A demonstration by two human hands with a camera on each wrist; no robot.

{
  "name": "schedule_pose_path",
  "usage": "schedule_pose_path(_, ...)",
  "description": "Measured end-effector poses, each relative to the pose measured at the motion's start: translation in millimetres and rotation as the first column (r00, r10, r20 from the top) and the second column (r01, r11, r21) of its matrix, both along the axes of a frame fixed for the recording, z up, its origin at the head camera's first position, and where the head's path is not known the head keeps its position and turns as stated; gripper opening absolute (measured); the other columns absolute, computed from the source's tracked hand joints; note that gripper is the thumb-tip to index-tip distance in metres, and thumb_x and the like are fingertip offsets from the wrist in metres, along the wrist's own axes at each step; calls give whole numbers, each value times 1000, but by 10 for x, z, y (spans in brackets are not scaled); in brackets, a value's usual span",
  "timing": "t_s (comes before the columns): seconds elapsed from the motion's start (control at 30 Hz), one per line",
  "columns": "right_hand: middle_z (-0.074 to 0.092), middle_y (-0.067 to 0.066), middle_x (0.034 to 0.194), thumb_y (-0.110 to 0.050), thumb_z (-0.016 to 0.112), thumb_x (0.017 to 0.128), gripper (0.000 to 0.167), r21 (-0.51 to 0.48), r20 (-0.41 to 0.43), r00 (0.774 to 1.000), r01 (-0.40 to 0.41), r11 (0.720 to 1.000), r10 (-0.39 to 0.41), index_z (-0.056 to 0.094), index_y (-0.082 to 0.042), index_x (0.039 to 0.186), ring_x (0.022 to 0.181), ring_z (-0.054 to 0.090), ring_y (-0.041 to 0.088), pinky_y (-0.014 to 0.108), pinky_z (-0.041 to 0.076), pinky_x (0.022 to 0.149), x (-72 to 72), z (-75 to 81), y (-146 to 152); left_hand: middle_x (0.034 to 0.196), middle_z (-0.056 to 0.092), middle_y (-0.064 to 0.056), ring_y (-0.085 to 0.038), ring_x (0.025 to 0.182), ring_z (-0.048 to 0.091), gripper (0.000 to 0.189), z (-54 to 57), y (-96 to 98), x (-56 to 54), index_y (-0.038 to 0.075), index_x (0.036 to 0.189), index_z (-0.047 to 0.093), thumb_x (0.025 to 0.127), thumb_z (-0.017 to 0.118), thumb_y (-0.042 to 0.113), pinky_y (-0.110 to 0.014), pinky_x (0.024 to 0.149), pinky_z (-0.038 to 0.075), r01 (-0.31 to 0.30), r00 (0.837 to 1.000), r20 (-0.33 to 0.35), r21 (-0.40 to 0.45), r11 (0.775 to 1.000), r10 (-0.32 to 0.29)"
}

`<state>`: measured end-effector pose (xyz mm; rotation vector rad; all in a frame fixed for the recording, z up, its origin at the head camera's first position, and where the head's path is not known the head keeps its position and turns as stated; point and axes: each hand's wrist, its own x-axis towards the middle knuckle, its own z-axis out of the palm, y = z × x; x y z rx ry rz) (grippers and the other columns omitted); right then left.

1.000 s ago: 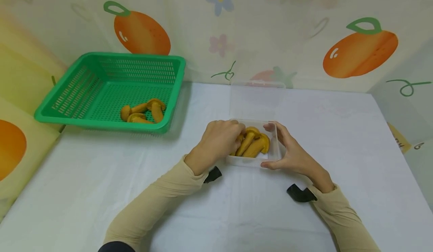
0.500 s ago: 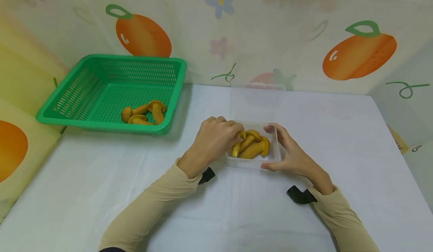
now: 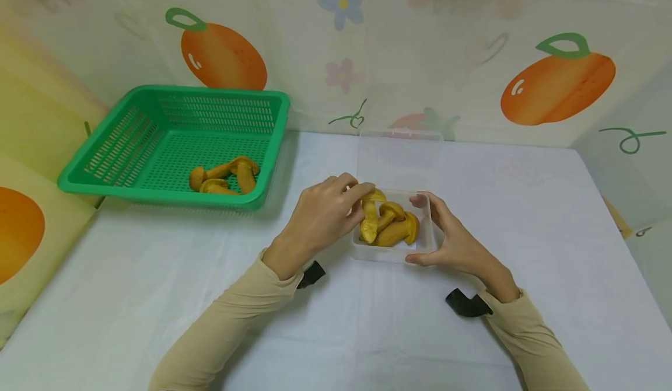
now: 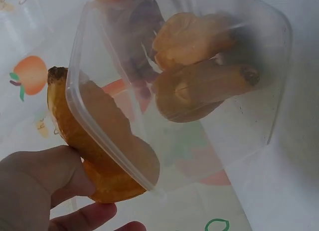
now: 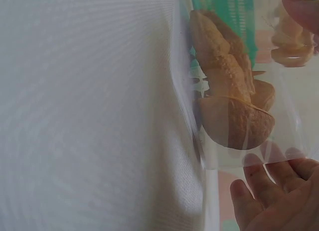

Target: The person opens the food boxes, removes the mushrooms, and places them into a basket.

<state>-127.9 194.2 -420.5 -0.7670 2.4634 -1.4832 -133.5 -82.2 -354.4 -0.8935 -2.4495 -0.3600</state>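
Observation:
My left hand (image 3: 322,213) pinches a yellow-brown mushroom (image 3: 370,223) by its cap, at the left side of a clear plastic box (image 3: 385,254). The stem points down toward the near side in the head view. Seen from the left wrist, the held mushroom (image 4: 119,181) sits at the box rim, partly behind the clear wall, with thumb and fingers at its cap. Two more mushrooms (image 3: 395,233) lie inside, side by side. My right hand (image 3: 454,236) grips the box's right end, thumb at the front wall and fingers at the back; the right wrist view shows fingertips (image 5: 256,178) against the plastic.
A green slotted basket (image 3: 157,195) stands at the back left, with several mushrooms (image 3: 245,176) in its near right corner. The box's clear lid (image 3: 400,160) stands open behind it. A fruit-print cloth (image 3: 451,6) rises behind the white table (image 3: 399,327).
My left hand has drawn back left and up from inside the box, and the mushroom at its fingers now shows with its cap raised. My right hand keeps its hold on the box.

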Motion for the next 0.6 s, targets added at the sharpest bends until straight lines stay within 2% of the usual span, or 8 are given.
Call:
schedule_pose_path(0.2,38,13,150,-8,91,67,113,9,-11,1000,4,1000,-4,19,-12,154,140,34,28,52,21,119,4,3,0,88,60,-5,-15,64,52,32,16,-45,23,17,113,69,82,64,9,-21,45,44,-26,1000,5,-5,1000,26)
schedule_pose_path(0.43,37,17,150,-9,91,67,112,4,8,1000,4,1000,-4,20,-11,154,142,32,32,62,20,118,3,2,2,81,53,-6,-17,65,46,38,8,-88,53,21,117,68,81,61,8,-22,44,39,-27,999,36,-3,1000,27)
schedule_pose_path(0.5,37,17,150,-9,91,67,112,4,9,1000,4,1000,-4,19,-11,154,142,32,33,63,19,118,1,1,3,85,53,-6,-18,68,46,37,-3,-93,57,20,115,68,81,60,9,-23,44,40,-22,998,67,17,1000,20)
schedule_pose_path(0.6,37,16,150,-8,91,67,112,5,7,1000,5,1000,-5,19,-10,154,142,32,32,63,20,118,-1,-1,3,99,58,-8,-22,79,54,35,-9,-101,63,17,115,66,81,60,11,-26,49,46,-20,992,126,45,999,15)
